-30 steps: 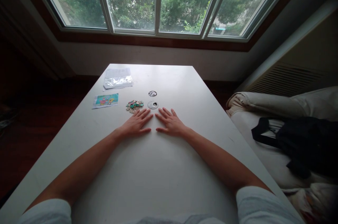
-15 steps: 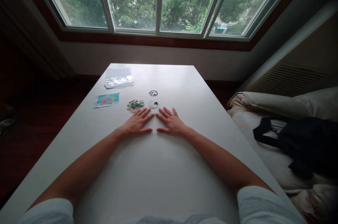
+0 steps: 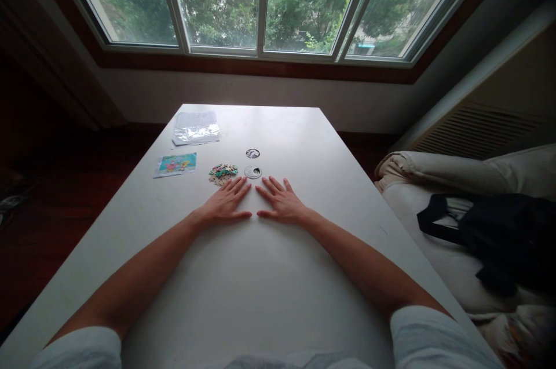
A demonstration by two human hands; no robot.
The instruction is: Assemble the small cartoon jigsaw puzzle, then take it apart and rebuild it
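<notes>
My left hand lies palm down on the white table, fingers spread and holding nothing. Just beyond its fingertips is a heap of small jigsaw puzzle pieces, some coloured and some bare tan. My right hand rests flat in the same way, its fingers apart, a small gap from the left. Ahead of both hands sits a round flat disc with a dark spot. A second round disc, patterned in dark and light, lies farther back.
To the left is a colourful picture card. Behind it lies a clear plastic bag over paper. A cream sofa with a dark bag stands right of the table. Beyond the far edge are a wall and a window.
</notes>
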